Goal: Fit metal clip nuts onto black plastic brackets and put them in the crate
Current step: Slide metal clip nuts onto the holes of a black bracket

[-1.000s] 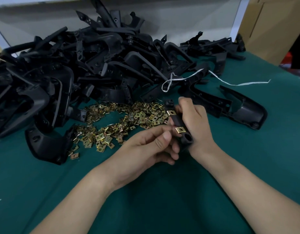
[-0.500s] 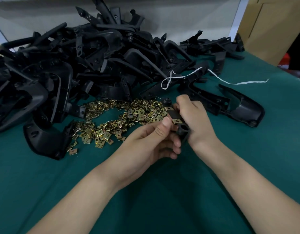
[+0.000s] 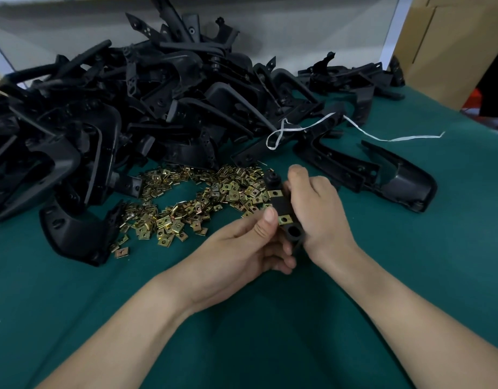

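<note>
Your right hand [image 3: 317,211] wraps the bracket [image 3: 282,205] and hides its whole right side. Your left hand [image 3: 242,248] curls under it, so the lower end is lost behind those fingers. The bracket pile [image 3: 116,113] runs off the left edge, and the cardboard box [image 3: 452,51] off the top and right. In the clip nuts [image 3: 186,209], single pieces are too small to tell apart.

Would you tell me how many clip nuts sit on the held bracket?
2: one clip nut toward the far end of the bracket, another beside the left thumb; fingers may hide others.
</note>
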A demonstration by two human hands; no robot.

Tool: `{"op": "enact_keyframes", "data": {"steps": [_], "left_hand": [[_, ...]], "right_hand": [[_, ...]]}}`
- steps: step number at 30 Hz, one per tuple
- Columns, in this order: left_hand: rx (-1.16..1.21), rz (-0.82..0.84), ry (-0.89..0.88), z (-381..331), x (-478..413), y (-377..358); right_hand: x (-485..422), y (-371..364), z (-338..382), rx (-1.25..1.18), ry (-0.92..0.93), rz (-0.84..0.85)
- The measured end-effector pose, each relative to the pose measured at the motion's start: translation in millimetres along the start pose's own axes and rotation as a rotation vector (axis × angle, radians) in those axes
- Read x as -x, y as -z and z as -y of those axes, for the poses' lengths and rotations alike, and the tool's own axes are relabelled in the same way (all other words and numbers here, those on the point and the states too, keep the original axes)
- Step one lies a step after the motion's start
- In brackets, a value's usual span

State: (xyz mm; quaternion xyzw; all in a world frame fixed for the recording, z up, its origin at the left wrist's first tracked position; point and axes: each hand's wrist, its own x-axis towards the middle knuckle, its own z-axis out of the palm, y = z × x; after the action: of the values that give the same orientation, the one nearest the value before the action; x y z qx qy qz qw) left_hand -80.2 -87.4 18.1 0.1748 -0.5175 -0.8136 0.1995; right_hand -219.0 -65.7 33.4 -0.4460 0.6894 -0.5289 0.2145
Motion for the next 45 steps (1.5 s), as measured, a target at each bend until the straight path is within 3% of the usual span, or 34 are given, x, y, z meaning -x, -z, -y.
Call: {"op": "enact_keyframes", "data": {"steps": [8, 19, 25, 35, 45], "left_hand": [[-0.053, -0.003, -0.036, 1.7, -0.3, -1.8], [-0.227, -0.032, -0.105, 8.8, 2.1, 0.2], [-0.251, -0.017, -0.128, 9.5, 2.8, -0.6], [-0.260, -0.046, -0.117, 7.9, 3.2, -4.1], [-0.094, 0.003, -0.060, 4.4, -0.8, -0.5]], "right_hand": [[3.7, 2.1, -0.4, -0.002, 0.173, -0.165], [7.2, -1.9, -13.6, 0.101, 0.390, -0.219], [10.0, -3.8, -14.8, 0.066, 0.384, -0.213], [8.5, -5.1, -11.5, -0.051, 0.161, -0.132], [2.8, 1.5, -12.1, 0.014, 0.201, -0.235]]}}
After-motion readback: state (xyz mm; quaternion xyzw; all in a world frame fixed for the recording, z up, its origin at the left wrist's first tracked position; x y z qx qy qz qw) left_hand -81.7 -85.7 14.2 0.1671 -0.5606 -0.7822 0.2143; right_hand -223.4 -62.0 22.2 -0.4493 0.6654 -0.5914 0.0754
